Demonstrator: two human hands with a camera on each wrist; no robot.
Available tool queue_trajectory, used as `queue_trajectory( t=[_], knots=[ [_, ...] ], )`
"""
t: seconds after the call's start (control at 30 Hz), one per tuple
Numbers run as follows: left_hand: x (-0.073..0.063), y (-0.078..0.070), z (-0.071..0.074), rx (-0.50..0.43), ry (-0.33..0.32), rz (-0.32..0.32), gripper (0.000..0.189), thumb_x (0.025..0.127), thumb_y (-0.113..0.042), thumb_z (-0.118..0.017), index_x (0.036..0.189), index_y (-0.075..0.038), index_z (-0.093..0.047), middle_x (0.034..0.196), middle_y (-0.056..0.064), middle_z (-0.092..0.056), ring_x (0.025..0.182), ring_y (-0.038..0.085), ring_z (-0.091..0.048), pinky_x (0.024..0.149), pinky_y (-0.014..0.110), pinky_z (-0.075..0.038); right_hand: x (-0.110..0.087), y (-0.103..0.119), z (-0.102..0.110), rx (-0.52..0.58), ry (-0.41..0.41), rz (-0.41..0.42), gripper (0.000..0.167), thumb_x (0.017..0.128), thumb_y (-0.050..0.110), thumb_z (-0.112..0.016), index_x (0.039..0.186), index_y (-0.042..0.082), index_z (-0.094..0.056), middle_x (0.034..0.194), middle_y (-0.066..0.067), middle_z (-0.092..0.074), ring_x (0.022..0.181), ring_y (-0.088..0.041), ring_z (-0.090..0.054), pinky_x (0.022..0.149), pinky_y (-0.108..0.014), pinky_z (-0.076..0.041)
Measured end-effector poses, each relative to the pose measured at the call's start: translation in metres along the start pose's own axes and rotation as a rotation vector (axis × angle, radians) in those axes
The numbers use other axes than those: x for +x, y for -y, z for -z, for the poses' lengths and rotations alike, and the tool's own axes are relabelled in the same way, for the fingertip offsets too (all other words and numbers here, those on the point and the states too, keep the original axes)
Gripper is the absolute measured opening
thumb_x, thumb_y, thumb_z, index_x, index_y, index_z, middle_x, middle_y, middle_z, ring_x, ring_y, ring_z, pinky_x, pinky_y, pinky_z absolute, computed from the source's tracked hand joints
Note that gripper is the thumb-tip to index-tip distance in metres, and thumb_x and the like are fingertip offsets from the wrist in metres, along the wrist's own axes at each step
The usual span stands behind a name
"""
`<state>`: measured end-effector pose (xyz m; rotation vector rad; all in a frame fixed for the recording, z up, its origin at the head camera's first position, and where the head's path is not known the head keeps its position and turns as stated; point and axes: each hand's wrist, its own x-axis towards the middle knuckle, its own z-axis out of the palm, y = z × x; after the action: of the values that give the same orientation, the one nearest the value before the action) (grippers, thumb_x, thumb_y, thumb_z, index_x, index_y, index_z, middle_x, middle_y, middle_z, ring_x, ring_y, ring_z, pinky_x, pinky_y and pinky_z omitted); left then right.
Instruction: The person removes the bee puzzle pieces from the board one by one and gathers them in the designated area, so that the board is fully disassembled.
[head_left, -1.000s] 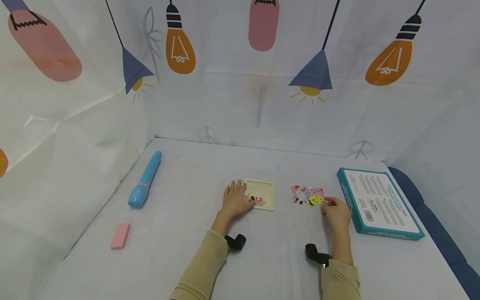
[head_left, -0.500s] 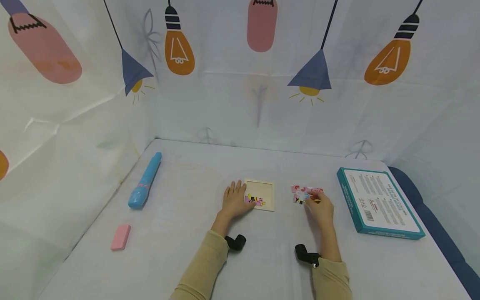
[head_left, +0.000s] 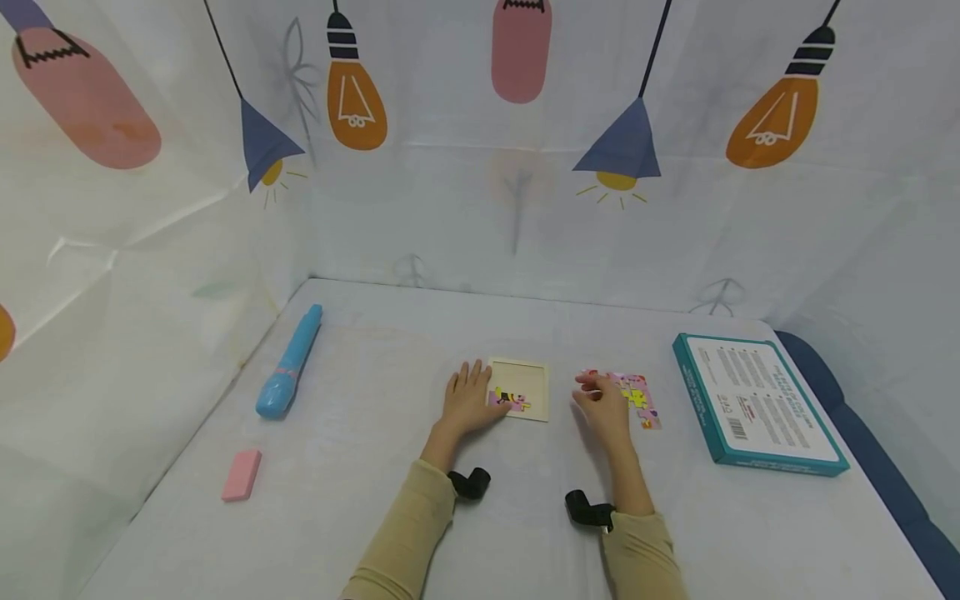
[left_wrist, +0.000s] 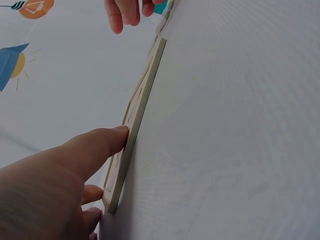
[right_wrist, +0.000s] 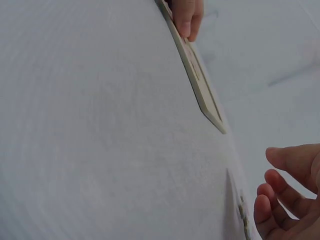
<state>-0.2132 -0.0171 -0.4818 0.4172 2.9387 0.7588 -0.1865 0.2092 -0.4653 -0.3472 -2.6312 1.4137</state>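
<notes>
My left hand (head_left: 465,407) lies with spread, straight fingers along the left side of a pale wooden puzzle tray (head_left: 534,377). Its thumb (left_wrist: 107,142) presses on the tray's near part, beside a few joined pink and yellow jigsaw pieces (head_left: 519,402) in the lower left. To the right, my right hand (head_left: 609,414) hovers over a patch of colourful jigsaw pieces (head_left: 637,396) on the table and hides part of them. In the right wrist view its thumb (right_wrist: 287,157) stands apart from the loosely bent fingers, with nothing seen between them.
A teal-edged box (head_left: 761,404) with a white printed face lies at the right. On the left are a blue microphone-shaped object (head_left: 291,362) and a pink block (head_left: 242,475). A printed white curtain (head_left: 465,200) hangs behind the table.
My right hand has moved left across the jigsaw patch, from its right edge to its left side, uncovering the pieces at the right. The left hand and tray have stayed in place.
</notes>
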Motion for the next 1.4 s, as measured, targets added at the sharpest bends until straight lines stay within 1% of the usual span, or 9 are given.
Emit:
queue_trajectory(
  t=[0.27,0.43,0.57,0.63,0.8,0.93,1.03,1.2,1.4],
  knots=[
    [0.0,0.008,0.003,-0.048,0.013,-0.03,0.067,0.086,-0.04,-0.052,0.142,-0.006,-0.035,0.151,0.015,-0.024,0.14,0.032,-0.013,0.111,0.048,-0.011,-0.004,0.014,-0.018,-0.029,0.051,0.062,0.023,0.085,0.008,-0.063,0.107,0.002,-0.063,0.101,-0.015,-0.059,0.091,-0.027,-0.055,0.077,-0.036,-0.047],
    [0.003,0.012,0.002,-0.06,0.011,-0.037,0.063,0.086,-0.036,-0.045,0.142,-0.007,-0.037,0.15,0.014,-0.026,0.14,0.032,-0.015,0.11,0.048,-0.013,-0.005,0.019,-0.031,-0.028,0.078,0.144,0.022,0.082,0.003,-0.065,0.103,-0.001,-0.065,0.097,-0.017,-0.062,0.088,-0.028,-0.058,0.077,-0.039,-0.048],
    [0.004,0.013,0.002,-0.063,0.013,-0.031,0.062,0.087,-0.035,-0.045,0.142,-0.007,-0.037,0.15,0.013,-0.026,0.14,0.032,-0.014,0.111,0.048,-0.013,-0.007,0.025,-0.039,-0.051,0.133,0.175,0.023,0.081,0.005,-0.065,0.103,0.001,-0.065,0.098,-0.015,-0.061,0.089,-0.026,-0.057,0.077,-0.039,-0.047],
    [0.004,0.013,0.002,-0.062,0.013,-0.032,0.061,0.088,-0.035,-0.044,0.142,-0.007,-0.037,0.15,0.013,-0.026,0.14,0.032,-0.014,0.111,0.048,-0.012,-0.009,0.027,-0.043,-0.097,0.162,0.204,0.025,0.08,0.007,-0.066,0.104,0.002,-0.066,0.1,-0.015,-0.061,0.09,-0.027,-0.056,0.078,-0.041,-0.046],
    [0.002,0.012,0.002,-0.051,0.004,-0.039,0.059,0.088,-0.034,-0.044,0.141,-0.008,-0.038,0.15,0.013,-0.026,0.14,0.032,-0.015,0.111,0.048,-0.013,-0.012,0.03,-0.049,-0.3,0.191,0.3,0.033,0.077,0.018,-0.073,0.106,0.004,-0.068,0.101,-0.016,-0.058,0.095,-0.032,-0.054,0.08,-0.046,-0.043],
    [0.001,0.011,0.002,-0.034,-0.004,-0.041,0.059,0.088,-0.032,-0.044,0.141,-0.007,-0.038,0.15,0.013,-0.027,0.14,0.032,-0.015,0.111,0.047,-0.014,-0.012,0.029,-0.052,-0.395,0.195,0.318,0.033,0.076,0.023,-0.074,0.104,0.007,-0.069,0.1,-0.014,-0.055,0.094,-0.031,-0.051,0.079,-0.045,-0.041],
    [0.001,0.01,0.003,-0.031,-0.007,-0.037,0.059,0.089,-0.032,-0.044,0.141,-0.007,-0.038,0.15,0.013,-0.027,0.14,0.031,-0.015,0.111,0.047,-0.014,-0.012,0.03,-0.053,-0.404,0.194,0.319,0.028,0.076,0.022,-0.074,0.1,0.008,-0.07,0.1,-0.014,-0.055,0.094,-0.032,-0.051,0.078,-0.046,-0.041],
    [0.0,0.006,0.005,-0.025,-0.011,-0.019,0.058,0.089,-0.032,-0.044,0.141,-0.009,-0.038,0.15,0.011,-0.027,0.14,0.03,-0.016,0.11,0.05,-0.009,-0.01,0.031,-0.054,-0.351,0.185,0.339,0.024,0.075,0.017,-0.075,0.095,0.008,-0.065,0.098,-0.013,-0.058,0.092,-0.031,-0.053,0.078,-0.047,-0.042],
    [-0.001,0.006,0.004,-0.008,-0.008,0.019,0.058,0.088,-0.034,-0.044,0.142,-0.014,-0.039,0.151,0.006,-0.027,0.14,0.026,-0.016,0.107,0.058,0.0,-0.013,0.031,-0.054,-0.18,0.2,0.356,0.017,0.076,0.006,-0.072,0.089,0.007,-0.06,0.084,-0.008,-0.065,0.073,-0.02,-0.058,0.067,-0.037,-0.046]
  ],
)
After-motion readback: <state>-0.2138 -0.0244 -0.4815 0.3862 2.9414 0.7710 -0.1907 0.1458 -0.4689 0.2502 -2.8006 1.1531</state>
